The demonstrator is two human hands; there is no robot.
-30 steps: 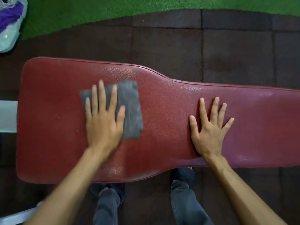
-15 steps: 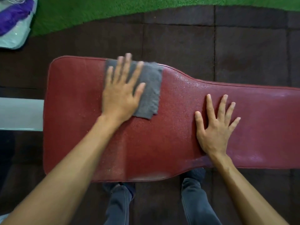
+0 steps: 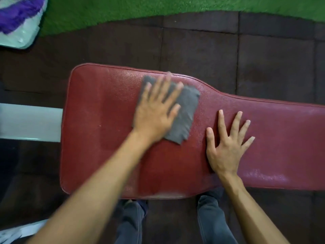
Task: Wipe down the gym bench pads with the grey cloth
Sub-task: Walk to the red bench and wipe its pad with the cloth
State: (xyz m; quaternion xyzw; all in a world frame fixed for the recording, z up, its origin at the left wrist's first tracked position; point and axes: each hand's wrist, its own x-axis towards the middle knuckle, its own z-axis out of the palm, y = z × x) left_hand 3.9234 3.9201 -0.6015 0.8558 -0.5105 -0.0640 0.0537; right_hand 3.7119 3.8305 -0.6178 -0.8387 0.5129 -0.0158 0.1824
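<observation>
A dark red gym bench pad (image 3: 98, 138) lies across the view, wide at the left and narrowing toward the right. On its wide part lies the grey cloth (image 3: 184, 117), flattened under my left hand (image 3: 156, 110), whose straight, spread fingers press it onto the pad near the far edge. The hand is blurred with motion. My right hand (image 3: 226, 147) rests flat on the pad just right of the cloth, fingers spread, holding nothing. The pad's narrow part shines wet.
A pale metal frame bar (image 3: 29, 122) sticks out from the pad's left end. Dark rubber floor tiles (image 3: 263, 59) surround the bench, with green turf (image 3: 158, 6) beyond. A white and purple bag (image 3: 17, 22) sits at the top left. My legs in grey trousers (image 3: 212, 222) stand below the pad.
My left hand swept the cloth from the pad's middle up to the far edge, then back toward me and right. The right hand stayed planted; the view shifted left.
</observation>
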